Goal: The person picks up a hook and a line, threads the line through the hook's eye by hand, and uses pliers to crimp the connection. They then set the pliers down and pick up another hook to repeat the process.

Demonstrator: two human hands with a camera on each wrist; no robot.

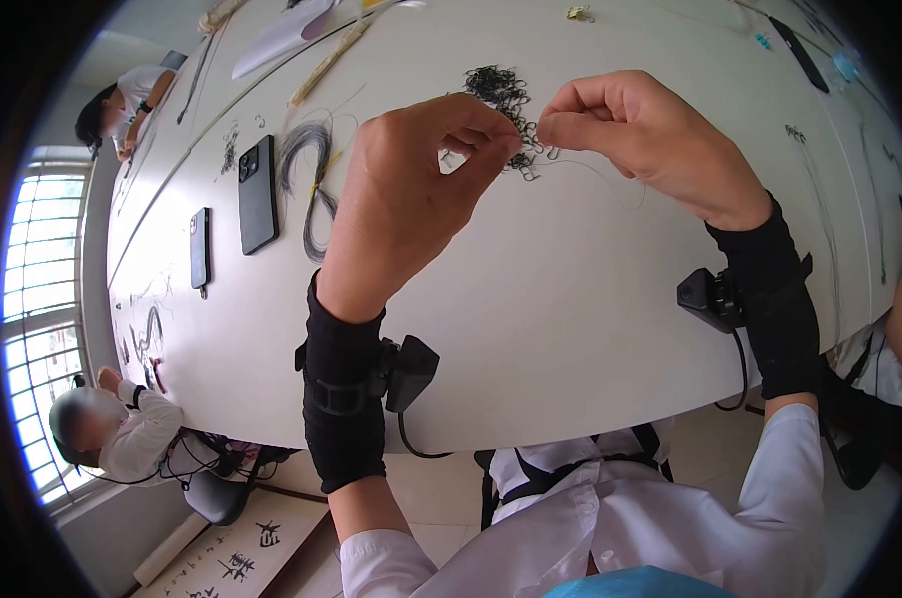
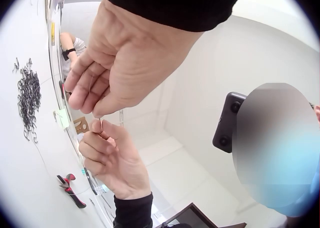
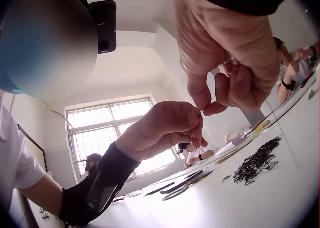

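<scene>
Both hands are raised above the white table (image 1: 570,299), fingertips close together. The left hand (image 1: 411,184) pinches a thin line between thumb and forefinger; a strand of it crosses the palm side of the fingers in the left wrist view. Opposite, the right hand (image 1: 650,140) pinches the same fine line (image 1: 610,169), which trails in a loose curve below the fingers. I cannot tell whether a tiny hook is also between the fingertips. Just beyond and beneath the hands lies a pile of small black hooks (image 1: 496,88), also visible in the left wrist view (image 2: 29,100).
Left of the hands lie a tied bundle of grey line (image 1: 316,189), a large phone (image 1: 257,194) and a smaller phone (image 1: 201,249). Pliers (image 2: 71,191) with red and black handles lie on the table. Other people sit along the left side.
</scene>
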